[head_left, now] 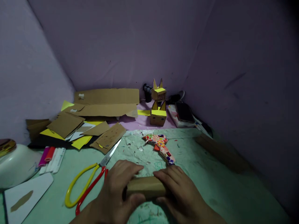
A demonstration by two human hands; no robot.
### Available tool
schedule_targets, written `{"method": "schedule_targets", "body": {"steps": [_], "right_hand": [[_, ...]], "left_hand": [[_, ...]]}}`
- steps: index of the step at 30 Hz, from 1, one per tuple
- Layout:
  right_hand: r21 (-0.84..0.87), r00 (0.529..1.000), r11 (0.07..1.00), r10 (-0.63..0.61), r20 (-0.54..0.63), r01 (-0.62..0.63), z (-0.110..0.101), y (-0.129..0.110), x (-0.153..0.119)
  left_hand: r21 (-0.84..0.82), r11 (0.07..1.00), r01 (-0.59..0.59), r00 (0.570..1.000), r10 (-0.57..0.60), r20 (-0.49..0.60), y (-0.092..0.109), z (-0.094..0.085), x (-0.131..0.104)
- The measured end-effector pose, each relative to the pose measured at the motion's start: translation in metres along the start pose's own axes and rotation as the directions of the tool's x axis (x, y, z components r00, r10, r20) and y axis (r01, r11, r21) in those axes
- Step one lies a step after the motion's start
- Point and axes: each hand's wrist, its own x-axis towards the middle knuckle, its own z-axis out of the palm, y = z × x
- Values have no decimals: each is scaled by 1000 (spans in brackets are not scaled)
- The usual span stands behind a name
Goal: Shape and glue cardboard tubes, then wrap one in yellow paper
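A small brown cardboard piece (146, 186), folded like a box or tube, is held low over the green work surface at the bottom centre. My left hand (121, 189) grips its left end, thumb below and fingers above. On the right end my right hand (178, 189) closes in the same way. Just beyond my hands lies a floral-patterned glue gun (161, 145), its nozzle pointing left. Scissors (106, 160) with yellow and red handles rest left of my left hand, blades pointing away.
Cardboard scraps (108, 137) and yellow paper (81, 142) pile up at the left. Two cardboard figures with pointed ears (158, 117) stand at the back, near a phone (184, 112). Markers (56, 160) lie left; a cardboard strip (221, 152) is at right.
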Motion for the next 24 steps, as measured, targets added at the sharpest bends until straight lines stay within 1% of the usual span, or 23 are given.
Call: {"method": "schedule_targets", "body": {"steps": [1,2,3,4,5,6,7,8,9,10,11,12,13,14,15,16,17,18,19,20,21,22,24], "right_hand": [[-53,997,998,-42,-65,38,0,2,-2],[-110,988,992,-71,-135,57,0,5,-4],[-161,975,986,-83,-205,50,-1,7,-7],[-193,960,981,-73,-270,20,-2,9,-11],[-196,937,980,-34,-347,-37,-3,11,-14],[-149,903,980,59,-426,-134,-6,12,-18],[-46,845,966,200,-496,-255,-9,12,-20],[111,759,924,365,-540,-365,-14,12,-20],[315,658,835,550,-514,-451,-19,10,-17],[518,571,711,698,-433,-476,-24,8,-12],[702,531,558,794,-296,-443,-29,5,-4],[844,548,348,833,-79,-408,-33,0,7],[914,570,115,810,141,-389,-35,-5,18],[907,582,-130,729,362,-401,-34,-10,30],[853,579,-332,629,518,-403,-31,-16,41],[789,575,-475,544,612,-390,-25,-21,51],[726,576,-564,464,673,-394,-18,-26,58],[682,579,-613,409,706,-399,-9,-29,63],[653,585,-639,366,724,-407,-1,-30,65],[635,591,-649,337,733,-418,7,-30,65],[624,592,-649,315,742,-436,14,-28,63],[616,591,-644,300,749,-454,19,-25,60],[605,574,-623,287,767,-496,25,-18,54]], "left_hand": [[-31,997,76,995,-77,-58,-2,-1,0],[-51,987,155,982,-160,-104,-3,-2,0],[-69,972,225,963,-232,-134,-4,-3,0],[-88,955,284,943,-295,-152,-5,-4,1],[-112,938,328,926,-343,-161,-5,-4,2],[-139,923,358,911,-378,-163,-5,-4,3],[-165,910,379,899,-405,-167,-4,-4,4],[-189,899,394,888,-426,-174,-3,-3,5],[-212,890,403,880,-440,-178,-2,-3,5],[-232,885,403,879,-445,-171,-1,-3,5],[-250,880,405,878,-450,-161,1,-3,4],[-270,873,406,878,-455,-151,2,-3,3],[-299,863,407,875,-462,-143,4,-3,3],[-342,846,410,868,-477,-140,5,-2,2],[-406,816,412,854,-501,-139,7,-2,2],[-489,769,413,833,-535,-137,7,-1,3],[-576,708,408,808,-574,-133,8,-1,3],[-654,647,392,780,-611,-137,8,-1,4],[-709,602,368,751,-642,-155,7,-1,6],[-740,578,343,722,-666,-186,6,-3,7],[-751,573,328,698,-683,-216,4,-5,8],[-745,581,327,683,-691,-239,2,-8,9],[-717,594,365,685,-693,-226,-2,-14,9]]}}
